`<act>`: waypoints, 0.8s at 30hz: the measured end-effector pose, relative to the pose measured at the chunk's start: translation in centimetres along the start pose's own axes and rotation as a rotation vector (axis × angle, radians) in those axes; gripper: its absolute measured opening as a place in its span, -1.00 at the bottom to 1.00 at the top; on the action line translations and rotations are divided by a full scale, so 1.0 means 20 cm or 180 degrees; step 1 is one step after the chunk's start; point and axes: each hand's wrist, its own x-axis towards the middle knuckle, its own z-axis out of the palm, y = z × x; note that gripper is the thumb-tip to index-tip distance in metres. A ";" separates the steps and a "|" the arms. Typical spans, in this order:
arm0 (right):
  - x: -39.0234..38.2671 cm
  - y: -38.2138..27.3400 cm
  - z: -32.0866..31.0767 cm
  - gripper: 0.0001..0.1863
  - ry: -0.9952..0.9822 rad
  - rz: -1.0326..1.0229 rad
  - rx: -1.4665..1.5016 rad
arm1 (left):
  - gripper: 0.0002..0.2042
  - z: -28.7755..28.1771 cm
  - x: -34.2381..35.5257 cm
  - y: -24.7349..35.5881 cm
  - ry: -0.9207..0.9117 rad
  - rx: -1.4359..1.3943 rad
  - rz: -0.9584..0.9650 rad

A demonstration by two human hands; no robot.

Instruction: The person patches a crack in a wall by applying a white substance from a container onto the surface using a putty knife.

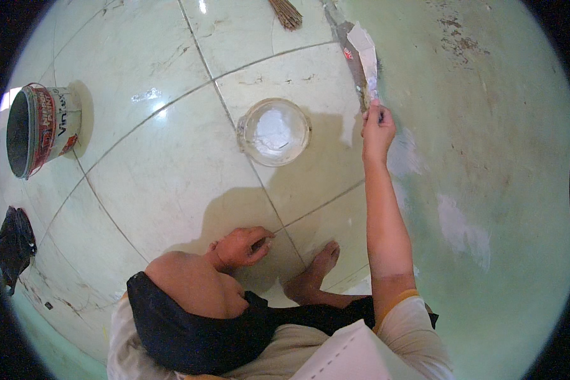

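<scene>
Right hand (379,130): one, thumb and fingers pinched around the narrow end of a pale flat blade-like piece (362,47); spreader or torn card, I could not tell. The piece lay just beyond the grip, pointing away from the body, at the foot of the green wall (519,171). Risk: flexing or twisting under pressure, being gripped at one end only.

Right of grip, bodyward: whitish wall patches (465,234). Risk: smearing by the forearm, if wet.

Left of grip: clear round tub (308,131), containing white material (272,128), on the tiled floor (158,209). Risk: tipping, if a returning arm struck its rim.

Left of grip, bodyward: left hand (246,246), fingers loosely curled, nothing visible within; bare foot (323,261) beside. Risk: slipping, should paste have dropped underfoot.

Far left of grip: paint bucket (60,126).

Beyond grip, leftward: broom bristles (286,14). Risk: stray fibres spoiling the paste.
</scene>
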 end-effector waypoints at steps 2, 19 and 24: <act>-0.02 -0.08 0.04 -0.58 -0.0172 -0.0090 -0.0224 | -0.72 0.00 -0.01 -0.01 -0.0047 -0.0031 -0.0021; -0.14 0.10 -0.18 -0.62 0.0428 -0.0271 -0.0801 | -0.75 0.01 0.00 -0.02 0.0401 -0.0002 0.0295; -0.20 -0.01 -0.14 -0.66 0.0157 -0.0569 -0.0725 | -0.72 -0.02 -0.01 0.01 -0.0101 -0.0050 -0.0155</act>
